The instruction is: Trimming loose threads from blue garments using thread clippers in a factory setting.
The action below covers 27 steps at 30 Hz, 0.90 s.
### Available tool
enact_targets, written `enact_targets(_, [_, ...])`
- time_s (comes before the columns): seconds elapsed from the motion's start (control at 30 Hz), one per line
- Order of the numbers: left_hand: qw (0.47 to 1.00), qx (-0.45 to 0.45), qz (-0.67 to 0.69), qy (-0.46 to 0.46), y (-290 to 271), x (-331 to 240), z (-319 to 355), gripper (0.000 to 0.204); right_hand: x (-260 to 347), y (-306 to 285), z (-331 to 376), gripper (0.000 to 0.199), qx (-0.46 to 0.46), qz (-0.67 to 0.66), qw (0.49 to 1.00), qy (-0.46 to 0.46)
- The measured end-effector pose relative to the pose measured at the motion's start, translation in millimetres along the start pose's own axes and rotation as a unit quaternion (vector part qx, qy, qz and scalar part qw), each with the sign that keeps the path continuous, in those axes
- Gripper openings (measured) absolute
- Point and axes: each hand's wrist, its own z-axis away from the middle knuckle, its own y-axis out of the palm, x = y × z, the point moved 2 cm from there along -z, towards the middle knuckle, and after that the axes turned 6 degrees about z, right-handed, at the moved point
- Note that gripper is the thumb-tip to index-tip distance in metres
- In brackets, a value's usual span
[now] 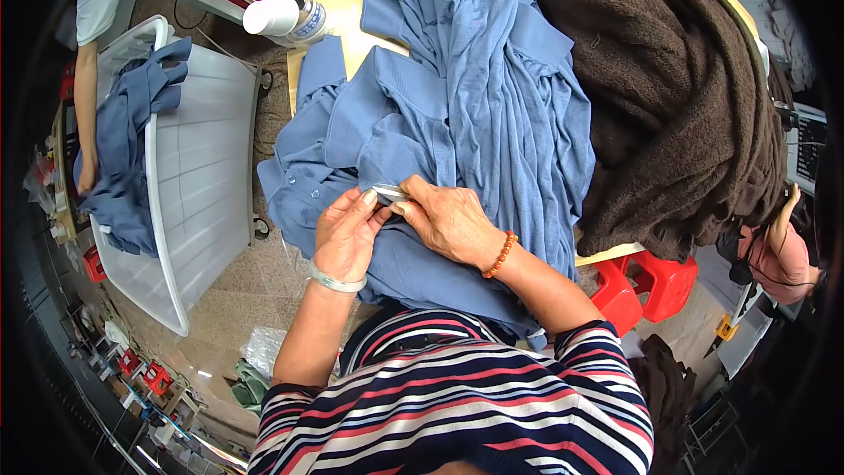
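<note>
Blue knit garments point(488, 79) with ribbed collars or bands are heaped over the table and drape down toward my body. My right hand point(453, 224), with an orange bead bracelet, is closed around a small silver metal tool point(387, 193) that looks like thread snips. Right beside it, my left hand point(343, 233), wearing a pale bangle, pinches a bit of the blue garment at the tool's tip. Fingers hide the exact spot where tool and cloth meet. Small buttons show on the cloth left of my hands.
A dark brown fleecy cloth pile point(668, 97) covers the table's right. At the left stands a white wheeled bin point(202, 149) with blue garments, a co-worker's arm point(86, 114) reaching into it. A white-lidded bottle point(286, 18) stands at the table corner; red stools point(664, 286) sit below right.
</note>
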Motion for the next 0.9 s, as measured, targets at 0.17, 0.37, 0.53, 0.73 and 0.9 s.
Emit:
enact_targets(0.17, [1.0, -0.003, 0.006, -0.001, -2.1, 1.7, -0.2, 0.009, 0.5, -1.8, 0.3, 0.02, 0.02, -0.015, 1.0, 0.016])
enact_targets(0.37, [1.0, -0.002, 0.016, 0.004, -3.5, 2.2, -2.9, 0.009, -3.8, 1.8, 1.2, 0.024, 0.024, -0.043, 0.998, 0.048])
enact_targets(0.53, [0.999, 0.011, 0.035, -0.038, 2.8, 0.4, -13.4, 0.012, -10.9, 9.0, 0.0, 0.028, 0.009, -0.061, 0.997, 0.056])
enact_targets(0.73, [0.99, 0.048, 0.086, -0.103, -19.2, 3.2, -43.4, 0.021, -11.6, 15.3, 0.0, 0.028, 0.047, -0.036, 0.996, 0.061])
enact_targets(0.9, [0.988, 0.015, 0.114, -0.105, -10.0, 0.0, -44.8, 0.024, -13.0, 12.7, 0.5, 0.029, 0.071, -0.035, 0.995, 0.066])
